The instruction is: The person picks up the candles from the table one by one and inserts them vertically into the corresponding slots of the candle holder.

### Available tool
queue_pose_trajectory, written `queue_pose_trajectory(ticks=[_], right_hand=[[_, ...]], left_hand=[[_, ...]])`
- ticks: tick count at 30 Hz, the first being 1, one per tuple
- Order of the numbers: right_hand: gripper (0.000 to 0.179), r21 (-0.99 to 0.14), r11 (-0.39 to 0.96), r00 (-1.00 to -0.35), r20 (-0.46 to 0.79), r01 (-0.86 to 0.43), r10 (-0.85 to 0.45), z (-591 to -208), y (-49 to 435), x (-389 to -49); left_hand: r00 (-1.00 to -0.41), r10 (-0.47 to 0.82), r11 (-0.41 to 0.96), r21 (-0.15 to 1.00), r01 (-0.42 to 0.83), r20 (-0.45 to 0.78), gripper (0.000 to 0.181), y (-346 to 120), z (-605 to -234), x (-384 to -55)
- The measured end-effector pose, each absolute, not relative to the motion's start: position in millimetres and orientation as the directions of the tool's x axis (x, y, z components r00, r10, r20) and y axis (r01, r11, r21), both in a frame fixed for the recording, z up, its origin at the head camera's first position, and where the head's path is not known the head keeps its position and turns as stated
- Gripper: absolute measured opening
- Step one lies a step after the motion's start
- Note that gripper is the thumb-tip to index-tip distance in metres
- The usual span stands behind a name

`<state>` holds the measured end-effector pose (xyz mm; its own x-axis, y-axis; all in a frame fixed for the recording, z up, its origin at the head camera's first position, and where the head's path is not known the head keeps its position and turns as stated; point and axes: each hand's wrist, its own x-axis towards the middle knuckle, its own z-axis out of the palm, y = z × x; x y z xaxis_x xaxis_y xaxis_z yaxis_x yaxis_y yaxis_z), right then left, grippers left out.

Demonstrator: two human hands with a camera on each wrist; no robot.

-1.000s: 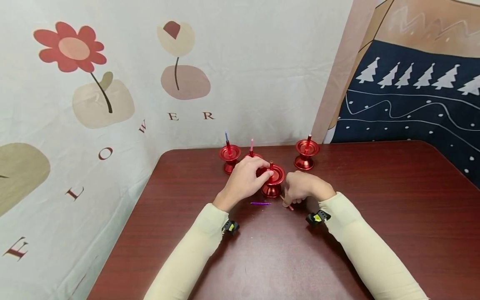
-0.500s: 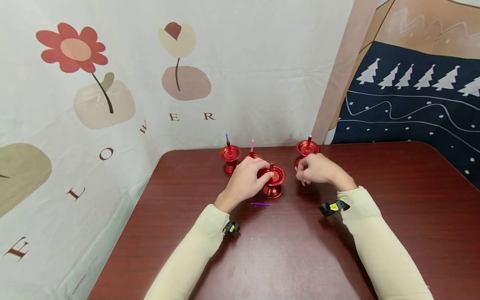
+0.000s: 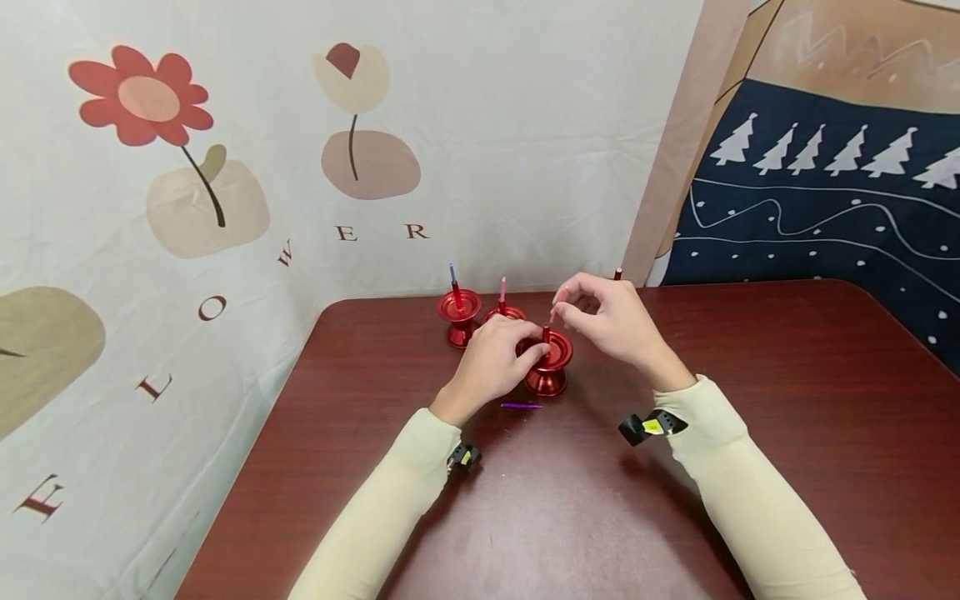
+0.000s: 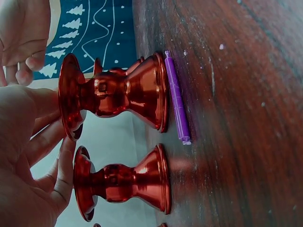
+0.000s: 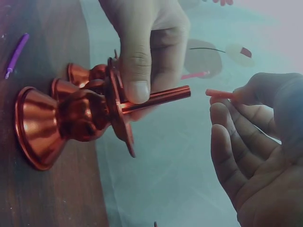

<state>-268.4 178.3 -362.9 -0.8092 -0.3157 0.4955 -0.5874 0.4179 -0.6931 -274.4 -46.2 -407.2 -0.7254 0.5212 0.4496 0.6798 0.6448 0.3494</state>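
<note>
Just right of the centre of the head view, the right hand (image 3: 615, 325) pinches a thin, pinkish-red candle (image 5: 220, 93) between thumb and forefinger, its free end near the top of the tube (image 5: 161, 98) of the front holder (image 5: 85, 116) but apart from it. The left hand (image 3: 487, 354) grips that holder by its dish, thumb pressed on the inner face and fingers on the other side.

The candle looks like wax: probably very light, stiff and easily snapped, so a gentle pinch well back from its end seems best. The holder looks like polished metal, likely slick but firm; the dish rim is a sound place to grip, as the left fingers do.

The desk (image 3: 525, 517) is dark reddish wood grain with a dull sheen and a few small specks (image 4: 221, 47). A purple candle (image 3: 521, 407) lies on it just below the front holder. Behind, a blue candle (image 3: 452, 272) and a pink candle (image 3: 503, 292) stand in two more holders. A pale flower-printed cloth (image 3: 525, 125) fills the upper left, a navy tree-patterned cloth (image 3: 825, 217) the upper right.
</note>
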Motion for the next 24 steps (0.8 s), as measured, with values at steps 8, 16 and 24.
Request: queue_pose_trajectory(ticks=[8, 16, 24], right_hand=[[0.008, -0.652, 0.434, -0.783, 0.507, -0.622, -0.361, -367.8, 174.8, -270.4], [0.009, -0.57, 0.472, -0.74, 0.539, -0.673, -0.403, -368.1, 171.6, -270.6], [0.006, -0.434, 0.547, -0.686, 0.58, -0.716, -0.438, -366.7, 168.3, -268.1]], left_hand=[[-0.709, 0.527, 0.638, 0.333, 0.694, 0.469, 0.015, -45.0, -407.5, -273.3], [-0.704, 0.53, 0.639, 0.324, 0.698, 0.472, 0.014, -44.9, -406.8, -273.7], [-0.709, 0.547, 0.633, 0.335, 0.698, 0.445, 0.016, -46.9, -404.3, -273.2]])
